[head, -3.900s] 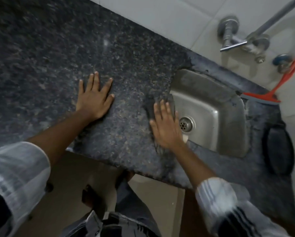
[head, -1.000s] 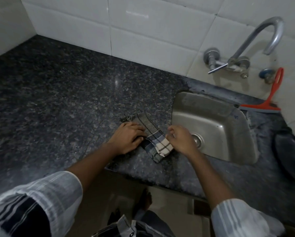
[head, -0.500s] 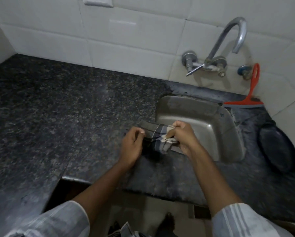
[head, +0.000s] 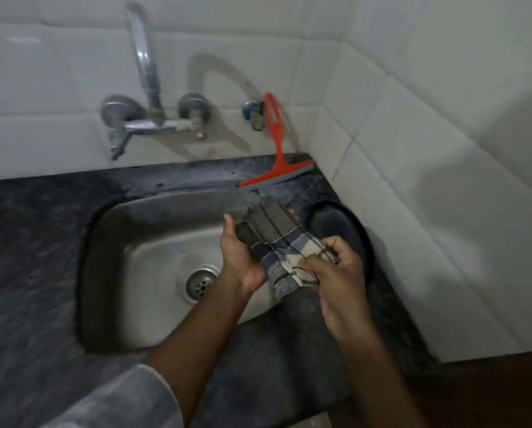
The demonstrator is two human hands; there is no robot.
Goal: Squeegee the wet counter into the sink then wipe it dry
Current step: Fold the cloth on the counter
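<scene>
A checked grey, blue and cream cloth (head: 281,245) is folded into a thick strip and held above the right edge of the steel sink (head: 153,251). My left hand (head: 238,257) grips its left side over the basin. My right hand (head: 335,273) pinches its near end over the counter. The dark granite counter (head: 27,257) surrounds the sink. A red squeegee (head: 275,156) leans against the tiled wall behind the sink's back right corner, blade on the counter.
A chrome wall tap (head: 147,97) rises above the sink's back edge, with a small blue valve (head: 253,111) to its right. A black round pan (head: 341,233) lies on the counter by the right wall. The drain (head: 199,282) sits mid-basin.
Both hands lifted the cloth off the counter left of the sink and carried it right, over the sink's right edge. My view swung right toward the corner.
</scene>
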